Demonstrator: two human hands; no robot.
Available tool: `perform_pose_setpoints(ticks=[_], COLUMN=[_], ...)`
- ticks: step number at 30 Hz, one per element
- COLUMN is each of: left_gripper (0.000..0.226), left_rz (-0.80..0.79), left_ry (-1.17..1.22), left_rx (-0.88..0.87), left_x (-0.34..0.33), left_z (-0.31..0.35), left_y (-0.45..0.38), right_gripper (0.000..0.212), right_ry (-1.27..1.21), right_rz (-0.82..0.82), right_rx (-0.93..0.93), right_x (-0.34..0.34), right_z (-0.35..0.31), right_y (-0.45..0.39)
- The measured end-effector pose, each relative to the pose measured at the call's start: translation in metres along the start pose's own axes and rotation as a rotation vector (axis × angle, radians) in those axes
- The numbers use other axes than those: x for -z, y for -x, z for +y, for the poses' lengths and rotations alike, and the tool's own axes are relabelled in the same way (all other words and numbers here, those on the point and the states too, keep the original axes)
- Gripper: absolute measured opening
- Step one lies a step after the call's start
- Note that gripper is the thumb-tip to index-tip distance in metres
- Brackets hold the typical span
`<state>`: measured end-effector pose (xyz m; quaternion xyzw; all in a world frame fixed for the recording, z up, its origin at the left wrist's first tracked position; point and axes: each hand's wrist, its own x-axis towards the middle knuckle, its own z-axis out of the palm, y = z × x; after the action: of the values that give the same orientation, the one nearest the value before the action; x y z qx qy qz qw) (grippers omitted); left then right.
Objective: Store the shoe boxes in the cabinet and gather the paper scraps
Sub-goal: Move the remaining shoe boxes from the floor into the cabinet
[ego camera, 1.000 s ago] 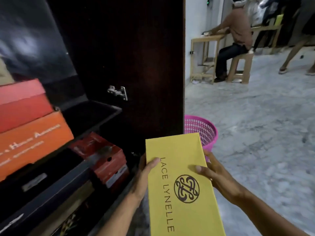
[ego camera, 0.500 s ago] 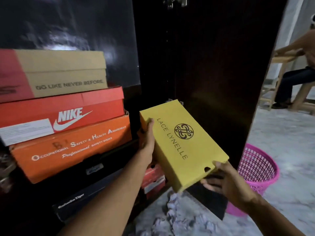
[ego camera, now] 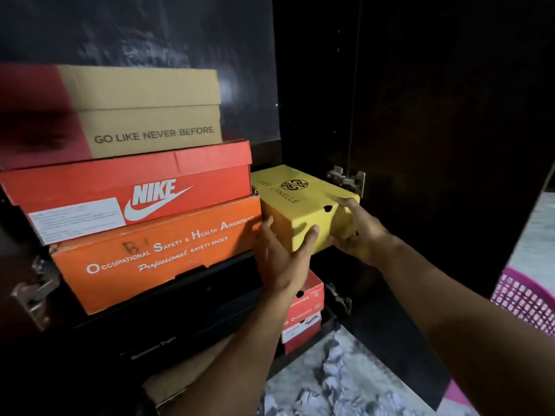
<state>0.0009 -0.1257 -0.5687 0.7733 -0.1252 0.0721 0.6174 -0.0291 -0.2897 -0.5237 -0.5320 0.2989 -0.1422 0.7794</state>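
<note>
A yellow shoe box (ego camera: 300, 202) with a black emblem lies on a dark cabinet shelf, just right of the stacked boxes. My left hand (ego camera: 282, 256) presses its straight fingers against the box's near end. My right hand (ego camera: 360, 235) grips the box's near right corner, thumb on the top edge. Crumpled paper scraps (ego camera: 339, 379) lie on the floor below, in front of the cabinet.
Left of the yellow box are stacked a brown box (ego camera: 150, 115), a red Nike box (ego camera: 135, 187) and an orange safety-shoe box (ego camera: 156, 250). A red box (ego camera: 306, 310) sits on the shelf below. The open cabinet door (ego camera: 435, 145) stands right; a pink basket (ego camera: 525, 301) is behind it.
The yellow box has gone from in front of the cabinet into the shelf beside the orange box. My left hand shifted from its side to its near end; the view moved closer.
</note>
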Motion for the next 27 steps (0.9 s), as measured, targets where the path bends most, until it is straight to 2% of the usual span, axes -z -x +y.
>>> perform_pose_setpoints(ticks=[2,5,7,9,16,18,21,27], left_gripper=[0.081,0.042,0.025,0.014,0.015,0.013,0.009,0.011], left_rz=[0.051,0.190,0.254,0.247,0.101,0.095,0.040,-0.278], left_ry=[-0.009,0.032,0.026,0.004,0.012,0.026,-0.008,-0.004], left_rx=[0.003,0.043,0.056,0.051,0.012,0.009,0.000,-0.014], left_x=[0.000,0.004,0.008,0.010,0.006,0.003,-0.008,-0.052], left_z=[0.000,0.002,0.001,0.000,-0.008,-0.007,-0.003,0.014], left_y=[-0.010,-0.026,-0.034,-0.041,-0.036,-0.027,-0.009,0.064], right_gripper=[0.055,0.062,0.060,0.057,0.069,0.052,0.010,0.015], right_ry=[0.025,0.041,0.037,0.038,-0.021,0.026,0.160,0.444], right_rz=[0.032,0.047,0.040,0.027,0.026,0.034,0.053,0.122], right_rx=[0.017,0.061,0.085,0.102,0.162,0.166,0.192,0.215], right_x=[-0.016,-0.037,-0.048,-0.060,-0.057,-0.045,-0.013,0.092], right_z=[-0.006,-0.010,-0.008,-0.005,0.005,0.011,0.018,0.036], right_y=[-0.017,-0.037,-0.045,-0.051,-0.058,-0.045,-0.007,0.084])
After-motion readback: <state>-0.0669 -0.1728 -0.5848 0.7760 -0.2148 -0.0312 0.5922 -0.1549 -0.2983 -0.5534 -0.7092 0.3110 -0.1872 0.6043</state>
